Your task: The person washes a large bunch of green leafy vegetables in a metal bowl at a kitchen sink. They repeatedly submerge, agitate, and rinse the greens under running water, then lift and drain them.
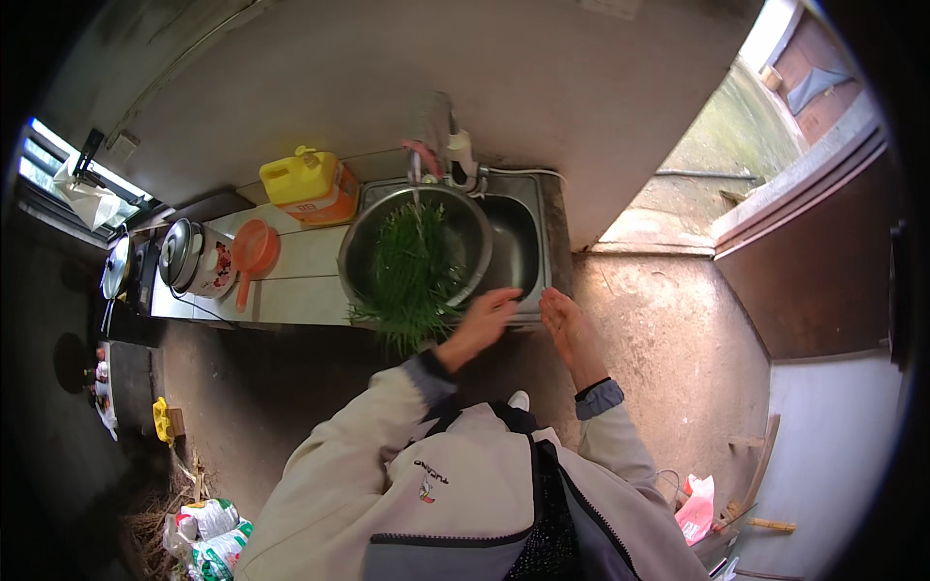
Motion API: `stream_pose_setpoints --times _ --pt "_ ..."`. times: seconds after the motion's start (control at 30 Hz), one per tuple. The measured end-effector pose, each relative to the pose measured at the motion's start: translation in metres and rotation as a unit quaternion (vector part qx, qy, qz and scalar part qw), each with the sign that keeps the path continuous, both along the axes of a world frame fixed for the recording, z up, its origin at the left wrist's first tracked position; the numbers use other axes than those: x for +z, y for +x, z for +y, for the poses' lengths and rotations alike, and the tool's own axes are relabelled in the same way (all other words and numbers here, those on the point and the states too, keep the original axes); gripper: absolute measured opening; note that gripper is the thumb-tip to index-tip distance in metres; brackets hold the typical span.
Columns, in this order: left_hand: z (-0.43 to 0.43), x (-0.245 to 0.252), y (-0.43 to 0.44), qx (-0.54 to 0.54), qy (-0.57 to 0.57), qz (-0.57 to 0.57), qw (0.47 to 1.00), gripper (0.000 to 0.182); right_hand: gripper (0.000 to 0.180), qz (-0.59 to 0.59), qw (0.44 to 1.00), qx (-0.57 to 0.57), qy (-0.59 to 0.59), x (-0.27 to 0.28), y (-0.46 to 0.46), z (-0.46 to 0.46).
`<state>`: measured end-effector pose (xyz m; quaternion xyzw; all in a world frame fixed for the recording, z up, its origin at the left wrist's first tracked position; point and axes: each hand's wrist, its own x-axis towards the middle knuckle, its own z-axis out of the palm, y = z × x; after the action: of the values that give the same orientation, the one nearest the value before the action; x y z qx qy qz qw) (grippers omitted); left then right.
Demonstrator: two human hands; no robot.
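Note:
Both my hands are raised in front of the sink's near edge, apart from each other and holding nothing. My left hand is closest to the rim of a large metal basin. My right hand hovers by the front right corner of the stainless steel sink. A thick bunch of long green leafy stalks lies in the basin, its tips hanging over the near rim. Water runs from the faucet down onto the greens. The basin rests over the left part of the sink.
On the tiled counter stand a yellow and orange jug, an orange plastic ladle and a rice cooker. An open doorway lies to the right. Plastic bags and dry twigs sit on the floor at lower left.

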<state>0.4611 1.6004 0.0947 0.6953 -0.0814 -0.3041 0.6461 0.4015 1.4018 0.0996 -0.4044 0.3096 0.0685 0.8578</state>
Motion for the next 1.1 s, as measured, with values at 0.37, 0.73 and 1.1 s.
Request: stream_pose_setpoints --times 0.37,0.73,1.1 --pt "0.271 -0.052 0.201 0.179 0.153 0.174 0.956 0.095 0.065 0.074 0.947 0.239 -0.200 -0.087 0.204 0.115" --pt "0.213 -0.126 0.229 0.136 -0.031 0.306 0.942 0.085 0.079 -0.062 0.877 0.385 -0.281 -0.157 0.275 0.172" --pt "0.233 -0.137 0.217 0.184 0.209 0.056 0.959 0.087 0.080 -0.083 0.786 0.303 -0.532 -0.195 0.258 0.148"
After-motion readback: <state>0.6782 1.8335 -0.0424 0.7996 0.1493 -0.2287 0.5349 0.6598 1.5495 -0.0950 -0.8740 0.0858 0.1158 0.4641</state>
